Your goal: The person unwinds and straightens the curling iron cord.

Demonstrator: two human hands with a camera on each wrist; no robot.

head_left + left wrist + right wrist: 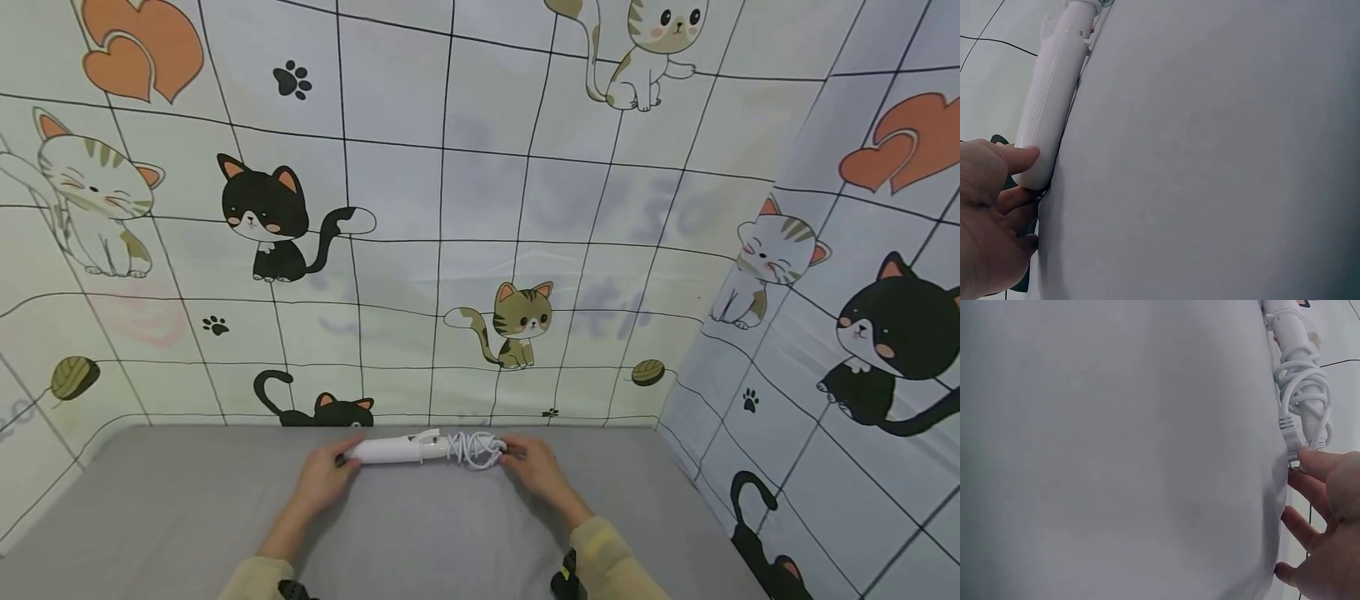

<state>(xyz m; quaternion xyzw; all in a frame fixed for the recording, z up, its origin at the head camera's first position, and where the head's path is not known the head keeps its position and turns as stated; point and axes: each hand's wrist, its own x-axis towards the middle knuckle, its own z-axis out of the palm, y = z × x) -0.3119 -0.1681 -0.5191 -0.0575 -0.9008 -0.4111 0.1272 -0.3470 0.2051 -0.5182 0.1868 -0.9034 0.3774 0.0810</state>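
Note:
A white hair styling iron [386, 451] lies crosswise at the far edge of the grey table, its white cord [476, 450] wound round the right part. My left hand [326, 477] holds the thick, rounded left end. In the left wrist view, the thumb lies over that end of the iron [1050, 103], with fingers behind and below it. At the other end, my right hand [538, 471] pinches the cord's plug [1292, 442]. The right wrist view shows the thumb on the plug, with the other fingers spread against the table edge. A small lever stands up near the iron's middle.
Grey cloth covers the table [442, 533]. Behind it and at both sides hangs a white curtain [397, 192] with grid lines and cartoon cats, meeting the table's far edge close behind the iron.

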